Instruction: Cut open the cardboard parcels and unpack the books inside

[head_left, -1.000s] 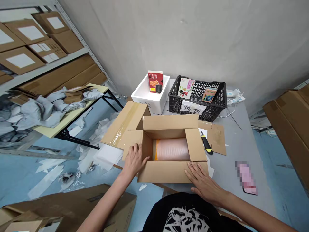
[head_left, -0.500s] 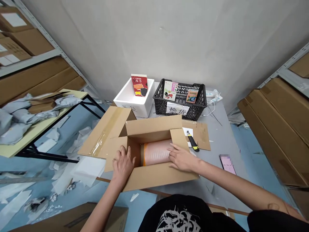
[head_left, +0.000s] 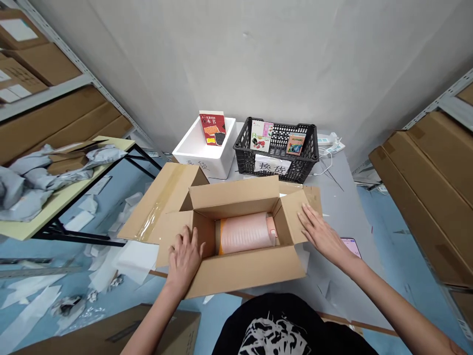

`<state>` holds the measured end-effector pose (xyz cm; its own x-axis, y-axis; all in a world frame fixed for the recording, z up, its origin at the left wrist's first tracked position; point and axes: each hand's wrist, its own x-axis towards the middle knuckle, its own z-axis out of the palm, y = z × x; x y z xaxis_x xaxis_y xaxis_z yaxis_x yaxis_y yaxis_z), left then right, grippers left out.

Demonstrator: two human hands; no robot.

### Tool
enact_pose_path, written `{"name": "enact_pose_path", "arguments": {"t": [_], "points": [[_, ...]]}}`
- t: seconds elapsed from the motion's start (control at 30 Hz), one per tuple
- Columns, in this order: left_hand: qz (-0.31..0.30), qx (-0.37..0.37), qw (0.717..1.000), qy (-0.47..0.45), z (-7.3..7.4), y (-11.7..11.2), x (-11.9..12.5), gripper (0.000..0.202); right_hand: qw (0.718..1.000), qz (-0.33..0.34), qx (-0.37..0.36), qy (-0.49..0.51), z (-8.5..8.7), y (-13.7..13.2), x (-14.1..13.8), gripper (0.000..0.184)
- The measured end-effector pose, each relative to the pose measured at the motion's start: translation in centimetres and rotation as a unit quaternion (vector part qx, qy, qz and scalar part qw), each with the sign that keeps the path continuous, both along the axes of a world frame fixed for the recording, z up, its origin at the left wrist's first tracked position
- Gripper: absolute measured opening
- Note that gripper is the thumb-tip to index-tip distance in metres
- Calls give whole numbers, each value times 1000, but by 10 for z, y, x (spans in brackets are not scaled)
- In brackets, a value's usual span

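Note:
In front of me a cardboard box [head_left: 246,281] stands on the grey table, its flaps spread outward. Inside lies a bundle in pinkish foam wrap [head_left: 246,233], with an orange edge at its left end and an orange-pink piece showing at its right. My left hand [head_left: 185,256] rests with fingers spread on the left flap and the box's left edge. Against the outer part of the right flap [head_left: 293,214], the fingers of my right hand [head_left: 320,231] lie stretched out. Neither hand is wrapped around anything.
Behind the box stand a white foam bin [head_left: 207,158] with a red book [head_left: 213,129] and a black crate [head_left: 277,153] with two books. A phone [head_left: 351,246] lies at the right. Grey parcels [head_left: 29,182] cover the left table; paper scraps litter the floor.
My right hand has moved from inside the box outward to the right flap, which is now tilted outward. The wrapped bundle's right end shows. The utility knife is now hidden. My left hand stays put.

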<state>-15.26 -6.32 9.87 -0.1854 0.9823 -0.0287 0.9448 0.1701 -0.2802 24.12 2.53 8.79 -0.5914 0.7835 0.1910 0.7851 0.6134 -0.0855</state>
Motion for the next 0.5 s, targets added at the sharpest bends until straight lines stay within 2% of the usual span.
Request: {"name": "enact_pose_path", "arguments": {"t": [0.07,0.13,0.2,0.27,0.3,0.37,0.43,0.5], "points": [[-3,5,1000,-5,3,0,-2,52,999,-16,-38,26,-18,0,5,52],[3,7,1000,-3,7,2,-5,53,993,-49,-96,43,-28,1,-2,58],[11,5,1000,8,11,7,-6,53,979,-107,-167,42,-27,8,-21,72],[11,-1,1000,21,14,14,-6,52,951,-174,-254,36,-22,22,-46,86],[8,-3,1000,26,15,16,-6,52,933,-200,-297,36,-19,31,-59,85],[5,-3,1000,29,14,20,-4,52,904,-225,-360,49,-14,48,-80,62],[12,3,1000,24,13,21,-5,53,896,-227,-376,70,-14,59,-91,37],[30,15,999,22,13,21,-6,56,901,-221,-360,96,-15,59,-91,31]]}}
